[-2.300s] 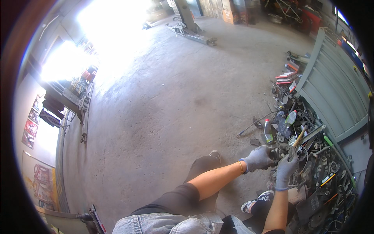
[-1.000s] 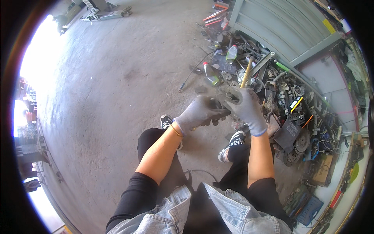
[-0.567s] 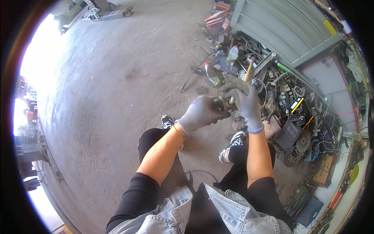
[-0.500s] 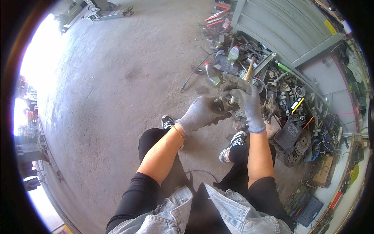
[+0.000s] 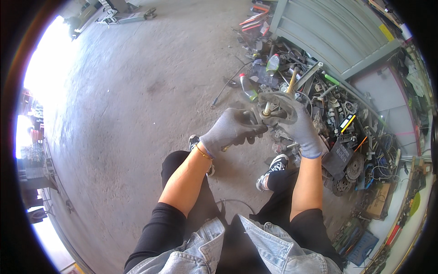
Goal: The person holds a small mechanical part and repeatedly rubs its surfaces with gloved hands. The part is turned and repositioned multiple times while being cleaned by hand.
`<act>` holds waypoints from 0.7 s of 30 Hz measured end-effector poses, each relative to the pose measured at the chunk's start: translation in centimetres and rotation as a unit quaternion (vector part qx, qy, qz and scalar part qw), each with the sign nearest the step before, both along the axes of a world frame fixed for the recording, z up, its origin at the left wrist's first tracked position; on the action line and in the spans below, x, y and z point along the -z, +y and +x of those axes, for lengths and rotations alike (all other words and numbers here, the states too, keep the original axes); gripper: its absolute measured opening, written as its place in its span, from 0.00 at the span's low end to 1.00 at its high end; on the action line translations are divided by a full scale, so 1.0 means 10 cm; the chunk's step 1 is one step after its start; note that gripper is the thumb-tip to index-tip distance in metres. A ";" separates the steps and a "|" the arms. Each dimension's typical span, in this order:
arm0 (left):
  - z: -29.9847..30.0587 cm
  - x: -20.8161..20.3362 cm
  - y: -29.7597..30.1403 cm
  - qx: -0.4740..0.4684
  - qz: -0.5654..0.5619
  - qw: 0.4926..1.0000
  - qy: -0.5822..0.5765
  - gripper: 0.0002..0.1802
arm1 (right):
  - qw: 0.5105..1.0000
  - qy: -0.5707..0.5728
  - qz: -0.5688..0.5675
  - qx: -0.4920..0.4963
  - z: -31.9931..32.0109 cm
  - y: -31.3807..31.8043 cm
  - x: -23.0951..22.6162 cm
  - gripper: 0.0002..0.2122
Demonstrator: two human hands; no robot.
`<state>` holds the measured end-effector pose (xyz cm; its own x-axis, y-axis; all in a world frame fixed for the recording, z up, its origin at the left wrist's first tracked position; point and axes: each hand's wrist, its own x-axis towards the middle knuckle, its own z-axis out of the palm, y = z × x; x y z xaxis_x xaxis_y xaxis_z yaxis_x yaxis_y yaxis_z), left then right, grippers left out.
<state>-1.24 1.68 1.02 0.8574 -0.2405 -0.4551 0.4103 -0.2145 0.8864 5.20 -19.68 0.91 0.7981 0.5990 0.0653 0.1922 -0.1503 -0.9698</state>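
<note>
Both my hands wear grey gloves with dark palms and fingers, and they meet above the floor in front of the scrap pile. My left hand [image 5: 232, 129] is closed round the near side of a dark metal part [image 5: 265, 113] with a pale upright pin, its fingers pinching the lower edge. Curled about the far and right side of the same metal part is my right hand [image 5: 297, 122], its thumb near the pin. Glove fingers hide much of the part, so its exact kind does not show.
A pile of scrap car parts [image 5: 336, 108] spreads to the right, with plastic bottles [image 5: 249, 86] at its near edge. Behind it leans a grey metal panel [image 5: 324, 32]. Brake discs [image 5: 354, 166] and a cardboard box [image 5: 378, 201] lie at the right.
The metal part has turned, and its pale pin shows more plainly. My left hand has shifted slightly left, while my right hand has rotated and opened its curl round the part.
</note>
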 end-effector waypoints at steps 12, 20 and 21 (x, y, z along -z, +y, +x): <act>0.00 0.02 -0.02 -0.048 -0.007 0.999 -0.009 0.16 | 0.961 -0.239 -0.114 0.086 -0.01 0.06 -0.01 0.22; 0.02 0.24 -0.02 -0.117 -0.049 0.991 -0.033 0.13 | 0.883 -0.391 -0.180 0.186 -0.13 0.23 0.17 0.15; 0.03 0.29 0.00 -0.110 -0.009 0.993 -0.038 0.13 | 0.879 -0.391 -0.198 0.187 -0.16 0.27 0.20 0.14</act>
<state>-0.99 1.67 -1.89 0.9216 -0.0518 -0.3847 0.3775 -0.1109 0.9193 3.61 -17.02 -1.13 0.7481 0.4037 0.5266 0.6421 -0.6407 -0.4210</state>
